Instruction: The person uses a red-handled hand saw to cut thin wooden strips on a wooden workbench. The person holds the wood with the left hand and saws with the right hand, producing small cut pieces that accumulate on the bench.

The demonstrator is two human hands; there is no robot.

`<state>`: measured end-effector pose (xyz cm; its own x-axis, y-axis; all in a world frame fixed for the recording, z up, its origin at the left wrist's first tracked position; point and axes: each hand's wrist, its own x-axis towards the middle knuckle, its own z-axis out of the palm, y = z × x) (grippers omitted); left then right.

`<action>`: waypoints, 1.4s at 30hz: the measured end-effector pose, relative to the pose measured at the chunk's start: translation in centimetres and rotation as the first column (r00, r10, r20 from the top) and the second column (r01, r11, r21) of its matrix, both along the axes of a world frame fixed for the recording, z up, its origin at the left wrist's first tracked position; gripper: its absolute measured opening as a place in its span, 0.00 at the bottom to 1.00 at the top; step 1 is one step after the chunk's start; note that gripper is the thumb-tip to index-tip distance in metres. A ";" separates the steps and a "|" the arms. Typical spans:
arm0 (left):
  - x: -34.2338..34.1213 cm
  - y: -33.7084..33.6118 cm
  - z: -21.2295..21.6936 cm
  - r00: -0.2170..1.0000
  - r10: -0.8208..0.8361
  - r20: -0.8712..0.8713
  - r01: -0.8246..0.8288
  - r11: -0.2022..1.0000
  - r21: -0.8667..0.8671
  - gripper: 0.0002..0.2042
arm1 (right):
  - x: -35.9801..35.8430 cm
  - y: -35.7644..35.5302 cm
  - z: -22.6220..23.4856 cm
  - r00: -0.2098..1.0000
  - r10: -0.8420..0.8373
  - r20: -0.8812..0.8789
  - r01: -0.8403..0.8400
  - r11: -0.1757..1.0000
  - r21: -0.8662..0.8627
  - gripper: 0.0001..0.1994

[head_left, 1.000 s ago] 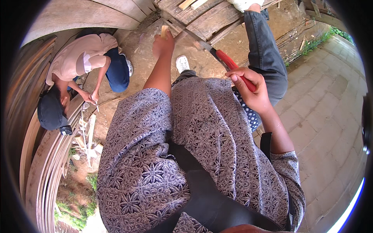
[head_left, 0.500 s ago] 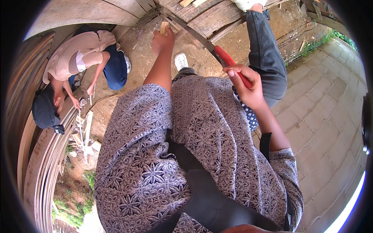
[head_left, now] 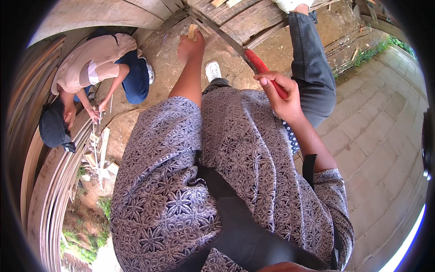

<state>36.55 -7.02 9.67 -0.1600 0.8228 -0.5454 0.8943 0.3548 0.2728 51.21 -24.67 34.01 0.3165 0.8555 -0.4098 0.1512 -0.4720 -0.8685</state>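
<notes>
My right hand is wrapped round the red handle of a hand saw. Its long dark blade slants away to the upper left, past the edge of a plank bench. Ahead of me, my left arm reaches out and my left hand grips a small pale piece of wood. The blade's far end runs close to that piece; whether they touch I cannot tell.
At the left a crouching person handles thin strips beside stacked long boards. My raised leg rests its foot on the bench. Wood offcuts lie on the ground. Paving spreads to the right.
My right hand and the saw have slid slightly forward and to the left. My left hand stays nearly in place. The other person's hands have come closer together.
</notes>
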 end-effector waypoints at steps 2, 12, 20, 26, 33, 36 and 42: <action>0.1 0.1 0.1 1.000 -0.013 -0.008 0.013 1.000 0.010 0.32 | 0.0 0.4 -0.2 1.000 0.005 0.007 -0.005 1.000 0.006 0.08; 0.5 0.2 0.5 1.000 0.001 -0.004 -0.001 1.000 -0.010 0.33 | 0.4 2.4 -3.8 1.000 0.003 -0.025 -0.001 0.998 0.069 0.10; 0.5 0.3 1.1 0.999 -0.036 0.004 0.036 0.999 0.000 0.30 | 0.1 2.9 -5.0 1.000 -0.009 0.008 0.009 0.997 0.073 0.09; 0.6 0.3 1.1 0.999 -0.036 -0.001 0.036 0.999 0.011 0.30 | -0.2 2.9 -5.3 1.000 -0.004 0.003 0.004 0.991 0.137 0.10; 0.6 0.4 1.2 0.999 -0.052 -0.009 0.052 0.999 0.012 0.30 | -0.3 3.5 -5.3 1.000 -0.007 -0.008 0.008 0.995 0.101 0.11; 0.7 0.5 1.4 0.999 -0.054 -0.008 0.054 0.998 0.011 0.30 | -0.4 3.4 -5.6 1.000 -0.007 -0.008 0.007 0.994 0.107 0.10; 0.9 0.8 1.7 0.999 -0.050 -0.022 0.050 0.998 0.030 0.30 | -0.4 3.0 -5.8 0.997 0.025 0.070 -0.032 0.994 0.105 0.09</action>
